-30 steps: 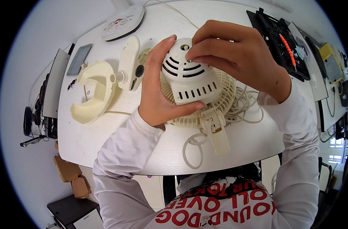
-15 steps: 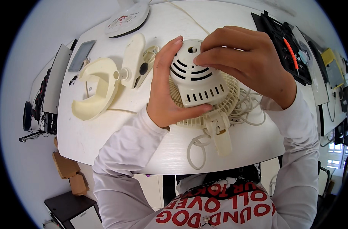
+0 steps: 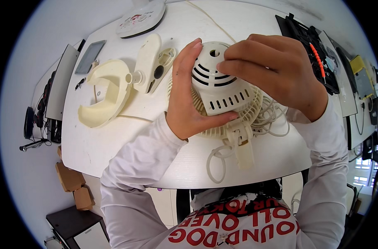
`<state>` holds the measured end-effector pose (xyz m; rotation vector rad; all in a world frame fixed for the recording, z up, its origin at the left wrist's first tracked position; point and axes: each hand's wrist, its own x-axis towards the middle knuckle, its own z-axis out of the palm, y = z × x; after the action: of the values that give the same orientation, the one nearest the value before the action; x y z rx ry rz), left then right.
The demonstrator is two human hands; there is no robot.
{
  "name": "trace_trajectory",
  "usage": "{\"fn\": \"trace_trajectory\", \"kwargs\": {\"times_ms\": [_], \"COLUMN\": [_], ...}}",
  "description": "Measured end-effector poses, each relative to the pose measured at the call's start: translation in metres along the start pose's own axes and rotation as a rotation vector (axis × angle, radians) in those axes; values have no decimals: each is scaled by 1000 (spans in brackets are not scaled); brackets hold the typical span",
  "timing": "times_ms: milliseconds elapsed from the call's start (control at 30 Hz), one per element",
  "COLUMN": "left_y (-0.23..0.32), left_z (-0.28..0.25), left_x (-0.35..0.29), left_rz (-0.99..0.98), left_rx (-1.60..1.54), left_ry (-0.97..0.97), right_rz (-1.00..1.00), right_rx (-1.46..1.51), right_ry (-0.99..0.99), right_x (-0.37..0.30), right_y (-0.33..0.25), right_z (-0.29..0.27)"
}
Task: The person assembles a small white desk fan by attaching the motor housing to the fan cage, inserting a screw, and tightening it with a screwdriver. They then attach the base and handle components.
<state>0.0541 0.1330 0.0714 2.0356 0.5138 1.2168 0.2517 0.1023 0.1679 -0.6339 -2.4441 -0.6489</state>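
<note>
A white fan motor cover (image 3: 226, 98) with curved and straight slots sits on the back of a cream fan grille (image 3: 257, 108). My left hand (image 3: 181, 108) is wrapped round the cover's left side, thumb along its lower edge. At its upper right, my right hand (image 3: 280, 72) has thumb and fingers pinched together against the cover; whatever they may hold is hidden. A round hole shows at the cover's top. From the grille's near edge a cream clip (image 3: 243, 147) points toward me, beside a loop of pale cord (image 3: 216, 168).
Left of the fan lie a curved cream shell (image 3: 108, 114), a cream stand piece (image 3: 147, 58) and a grey flat tray (image 3: 90, 57). A white round-cornered base (image 3: 141, 20) stands at the back. Coiled cable (image 3: 276, 120) lies right of the grille, and a black tool case (image 3: 309, 50) farther right.
The fan and both hands have shifted slightly to the right. My left hand keeps its hold on the cover, and my right fingers stay pinched at its upper right.
</note>
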Motion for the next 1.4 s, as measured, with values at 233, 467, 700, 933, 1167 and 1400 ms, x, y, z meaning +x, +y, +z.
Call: {"fn": "trace_trajectory", "kwargs": {"times_ms": [233,467,700,933,1167,1400], "left_y": [-5,-4,-5,-6,-7,-7], "left_z": [0,0,-1,0,0,0], "left_x": [-2,-2,-2,-1,0,-1], "left_rz": [59,19,52,113,119,146], "left_rx": [39,23,41,55,43,74], "left_ry": [-4,-5,0,12,7,15], "right_rz": [253,442,420,192,168,201], "right_rx": [277,379,267,101,113,222], "right_ry": [89,-94,-225,-119,-47,-7], "right_x": [-7,6,23,10,10,6], "right_y": [-7,-8,-6,-3,1,1], "right_z": [10,-5,-11,-4,5,5]}}
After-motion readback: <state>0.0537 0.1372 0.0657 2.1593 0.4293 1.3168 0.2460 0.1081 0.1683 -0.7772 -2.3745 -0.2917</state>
